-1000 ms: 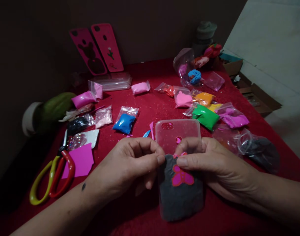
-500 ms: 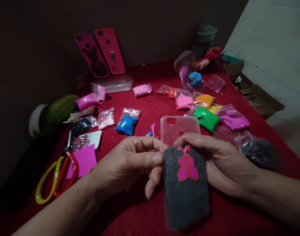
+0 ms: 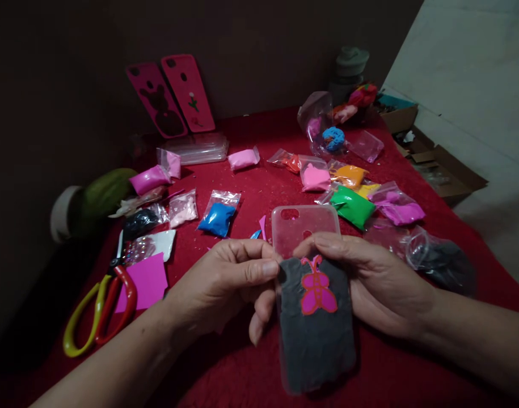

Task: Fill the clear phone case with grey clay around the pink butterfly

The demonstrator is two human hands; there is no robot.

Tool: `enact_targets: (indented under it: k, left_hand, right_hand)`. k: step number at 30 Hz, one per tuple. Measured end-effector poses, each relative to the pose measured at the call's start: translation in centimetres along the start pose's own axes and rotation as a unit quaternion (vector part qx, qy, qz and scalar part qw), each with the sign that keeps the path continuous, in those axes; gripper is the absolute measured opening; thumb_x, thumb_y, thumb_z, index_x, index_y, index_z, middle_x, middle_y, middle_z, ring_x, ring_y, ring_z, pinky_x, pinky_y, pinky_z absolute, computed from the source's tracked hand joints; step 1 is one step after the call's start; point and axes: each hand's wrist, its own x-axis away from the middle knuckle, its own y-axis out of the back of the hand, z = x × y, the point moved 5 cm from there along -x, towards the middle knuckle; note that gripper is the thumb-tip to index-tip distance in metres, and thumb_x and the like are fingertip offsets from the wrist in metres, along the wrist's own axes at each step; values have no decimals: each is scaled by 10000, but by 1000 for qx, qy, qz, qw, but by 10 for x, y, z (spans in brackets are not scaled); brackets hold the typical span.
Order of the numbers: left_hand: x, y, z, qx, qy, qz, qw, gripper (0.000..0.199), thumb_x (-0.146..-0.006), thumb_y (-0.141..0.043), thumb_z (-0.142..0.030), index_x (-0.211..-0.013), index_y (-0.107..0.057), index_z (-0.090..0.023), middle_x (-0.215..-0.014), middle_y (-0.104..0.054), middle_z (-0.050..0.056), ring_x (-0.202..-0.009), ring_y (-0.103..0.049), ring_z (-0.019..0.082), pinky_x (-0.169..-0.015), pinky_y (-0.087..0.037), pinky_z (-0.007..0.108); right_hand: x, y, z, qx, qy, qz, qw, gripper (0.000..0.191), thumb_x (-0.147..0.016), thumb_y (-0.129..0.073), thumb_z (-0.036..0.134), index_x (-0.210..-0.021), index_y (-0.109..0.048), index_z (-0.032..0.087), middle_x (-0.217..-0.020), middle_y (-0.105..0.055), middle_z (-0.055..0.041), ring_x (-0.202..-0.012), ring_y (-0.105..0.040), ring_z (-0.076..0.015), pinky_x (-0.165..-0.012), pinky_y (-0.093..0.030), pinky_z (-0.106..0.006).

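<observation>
A clear phone case (image 3: pixel 280 232) is held tilted above the red cloth, its lower part covered by a sheet of dark grey clay (image 3: pixel 316 348). On the clay sits a pink butterfly (image 3: pixel 319 296) with orange-red outlines. My left hand (image 3: pixel 237 277) is closed, thumb and forefinger pinching the clay's upper left corner at the case's edge. Gripping the case from the right side, my right hand (image 3: pixel 382 277) has its thumb over the upper clay edge near the antennae; its other fingers are partly hidden behind the case. The case's top with the camera cutout is bare.
Scissors (image 3: pixel 114 283) with yellow and red handles lie left by a pink paper square (image 3: pixel 144 283). Bags of blue clay (image 3: pixel 219 218), green clay (image 3: pixel 353 207) and other colours lie about. Two decorated pink cases (image 3: pixel 189 93) lean on the wall. Cardboard boxes (image 3: pixel 455 173) stand right.
The clay's upper left corner, rounded and more visible before, is now mostly under my left thumb and finger. The case appears slightly further left; the whole view has shifted a little.
</observation>
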Motion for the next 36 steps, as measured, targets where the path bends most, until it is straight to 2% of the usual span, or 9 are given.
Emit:
enact_targets:
  k: [8,12,15,18,25,30,36]
  left_hand:
    - [-1,3,1,-14,0,-37,999,193,-866,-625,-272,-713,-602,-156,-444,-626,12,-324,-561,119,-323,-411,149]
    - [1,6,-1,-79,8,-70,994,231,-820,-693,-373,-790,-633,-152,-502,-604,-10,-342,-473,64,-345,-319,139]
    - [3,5,-4,-129,-13,-102,986,256,-720,-801,-272,-876,-625,-172,-666,-605,-23,-524,-525,65,-478,-364,153]
    - [5,-2,-6,-152,-44,-113,981,283,-719,-799,-212,-899,-581,-199,-785,-584,-27,-685,-545,92,-606,-401,190]
    - [7,-8,-5,-175,-72,-135,973,287,-749,-776,-236,-920,-548,-205,-692,-508,-53,-637,-463,86,-599,-373,204]
    - [7,-6,-5,-166,-55,-102,979,361,-754,-774,-226,-1039,-553,-234,-758,-558,-41,-683,-514,101,-636,-403,224]
    - [6,-7,-4,-173,-59,-125,975,353,-758,-772,-243,-1031,-550,-214,-727,-556,-47,-681,-518,99,-640,-395,218]
  right_hand:
    - [0,-2,-1,8,7,30,999,202,-829,-633,285,-803,-752,123,-749,-695,-60,-693,-622,-140,-714,-490,-262]
    - [1,-4,-1,19,20,37,999,210,-857,-608,263,-827,-759,120,-784,-705,-60,-710,-626,-129,-715,-494,-238]
    - [3,-5,0,23,35,41,998,193,-869,-608,234,-840,-765,126,-818,-707,-47,-720,-622,-107,-708,-494,-205]
    - [4,-6,0,24,33,41,998,176,-868,-626,242,-850,-767,137,-852,-714,-50,-750,-633,-110,-728,-499,-206]
    - [5,-6,-3,48,16,36,998,176,-842,-666,287,-839,-754,135,-831,-702,-60,-720,-627,-111,-710,-490,-208]
    - [5,-8,-1,41,28,46,998,166,-841,-664,272,-829,-755,134,-821,-700,-53,-757,-634,-116,-745,-494,-209]
    - [5,-7,-5,41,2,53,998,168,-848,-658,269,-846,-744,126,-800,-686,-49,-705,-619,-100,-689,-481,-196]
